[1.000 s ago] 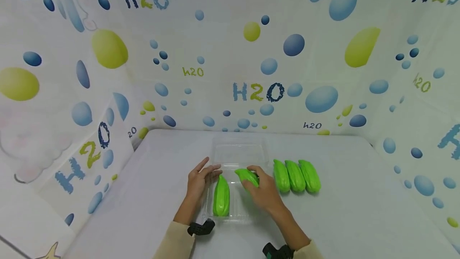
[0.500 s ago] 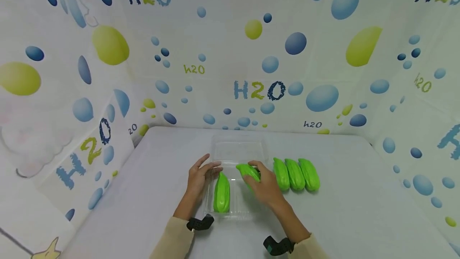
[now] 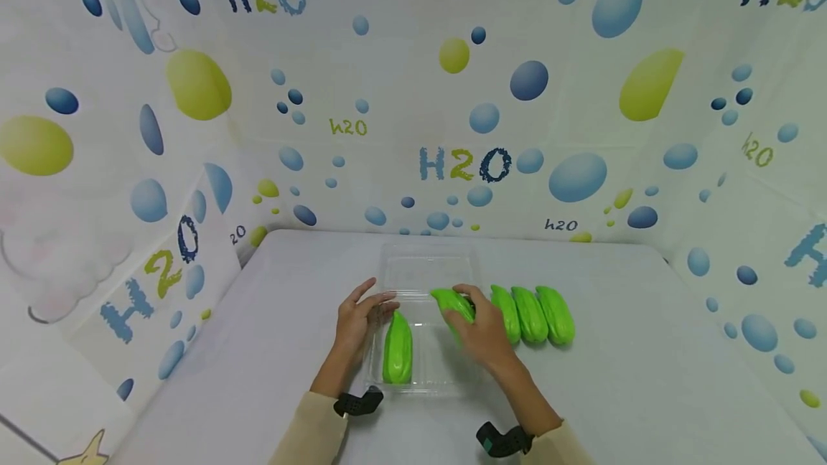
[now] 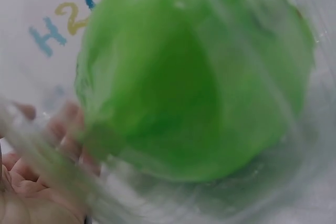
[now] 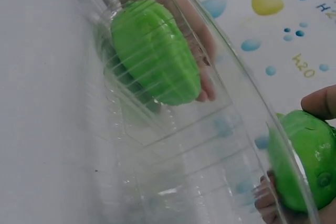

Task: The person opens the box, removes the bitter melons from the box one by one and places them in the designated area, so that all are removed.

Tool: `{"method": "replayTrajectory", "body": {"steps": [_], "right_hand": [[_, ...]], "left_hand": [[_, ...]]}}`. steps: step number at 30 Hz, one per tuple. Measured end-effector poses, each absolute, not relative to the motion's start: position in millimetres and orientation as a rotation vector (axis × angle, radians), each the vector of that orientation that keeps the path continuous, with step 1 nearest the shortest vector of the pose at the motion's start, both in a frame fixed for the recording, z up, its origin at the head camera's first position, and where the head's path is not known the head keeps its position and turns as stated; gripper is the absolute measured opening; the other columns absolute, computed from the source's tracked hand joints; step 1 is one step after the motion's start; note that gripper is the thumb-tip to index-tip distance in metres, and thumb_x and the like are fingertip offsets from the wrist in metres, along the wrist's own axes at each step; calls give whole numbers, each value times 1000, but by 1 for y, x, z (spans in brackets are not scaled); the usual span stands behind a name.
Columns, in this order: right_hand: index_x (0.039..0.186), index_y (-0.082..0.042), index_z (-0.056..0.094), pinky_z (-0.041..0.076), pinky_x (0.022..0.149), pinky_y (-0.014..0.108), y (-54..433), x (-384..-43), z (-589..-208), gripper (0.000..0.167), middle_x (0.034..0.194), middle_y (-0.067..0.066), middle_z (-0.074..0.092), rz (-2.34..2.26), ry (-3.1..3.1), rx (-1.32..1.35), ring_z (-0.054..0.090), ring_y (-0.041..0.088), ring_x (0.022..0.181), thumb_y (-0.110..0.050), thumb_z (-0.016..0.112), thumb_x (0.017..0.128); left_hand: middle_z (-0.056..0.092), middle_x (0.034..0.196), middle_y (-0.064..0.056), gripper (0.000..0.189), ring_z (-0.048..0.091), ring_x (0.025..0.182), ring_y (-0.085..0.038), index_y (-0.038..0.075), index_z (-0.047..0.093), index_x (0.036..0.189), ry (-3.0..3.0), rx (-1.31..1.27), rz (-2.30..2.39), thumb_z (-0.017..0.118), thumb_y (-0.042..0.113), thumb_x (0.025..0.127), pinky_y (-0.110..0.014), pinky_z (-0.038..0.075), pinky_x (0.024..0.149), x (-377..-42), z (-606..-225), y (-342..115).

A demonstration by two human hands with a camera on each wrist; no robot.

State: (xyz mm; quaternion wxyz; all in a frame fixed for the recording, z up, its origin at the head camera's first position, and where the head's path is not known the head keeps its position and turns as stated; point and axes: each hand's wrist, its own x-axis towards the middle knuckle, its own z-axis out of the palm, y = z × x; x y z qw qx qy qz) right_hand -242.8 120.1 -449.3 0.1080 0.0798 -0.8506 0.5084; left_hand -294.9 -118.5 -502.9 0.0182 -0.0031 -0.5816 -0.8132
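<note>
In the head view my right hand (image 3: 481, 329) grips a green gourd-like vegetable (image 3: 452, 302), ridged and pointed at one end, above the right half of a clear plastic box (image 3: 442, 382). Thumb and fingers hold it from opposite sides, as the right wrist view also shows of the held vegetable (image 5: 310, 156). A second such vegetable (image 3: 398, 350) lies lengthwise in the box's left half. My left hand (image 3: 354, 321) is at the box's left side, fingers loosely extended over its far left corner. Through the blurred plastic in the left wrist view, its fingers (image 4: 68, 129) show outside the wall.
The box's clear lid (image 3: 426, 268) lies folded back on the far side. Three more green vegetables (image 3: 533, 316) lie side by side on the white table (image 3: 646, 379), right of the box. A bubble-patterned cloth (image 3: 388, 77) stands behind the table.
My right hand has shifted slightly right and away from me with the green vegetable, which now overlaps the nearest of the three in view. My left hand has stayed by the box.
</note>
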Motion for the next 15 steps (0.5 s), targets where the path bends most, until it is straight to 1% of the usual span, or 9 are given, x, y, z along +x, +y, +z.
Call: {"method": "replayTrajectory", "body": {"steps": [4, 8, 10, 15], "right_hand": [[133, -18, 61, 47, 79, 38, 126, -245, -447, 42, 113, 7, 68, 1497, -2479, 216, 58, 21, 93, -28, 69, 93], [134, -20, 61, 48, 82, 39, 133, -248, -445, 44, 117, 7, 68, 1466, -2481, 170, 59, 21, 96, -31, 69, 93], [135, -19, 61, 47, 83, 39, 136, -249, -444, 44, 119, 8, 68, 1456, -2481, 143, 60, 22, 97, -32, 69, 93], [134, -17, 61, 47, 80, 37, 143, -252, -441, 44, 116, 11, 68, 1497, -2456, 103, 60, 24, 95, -29, 69, 93]], "left_hand": [[71, 119, -22, 55, 74, 98, -24, 5, 35, 154, -1777, 9, -2556, 55, 9, 103, -34, 58, 87, -294, -503, -119], [72, 118, -21, 55, 74, 99, -24, 4, 36, 153, -1739, 5, -2585, 56, 9, 102, -34, 57, 87, -294, -503, -118], [72, 117, -21, 56, 74, 99, -25, 3, 35, 154, -1730, -8, -2589, 56, 8, 102, -34, 57, 88, -294, -504, -118], [73, 116, -19, 57, 74, 100, -25, 3, 34, 154, -1747, -34, -2569, 57, 10, 102, -34, 57, 89, -295, -504, -118]]}}
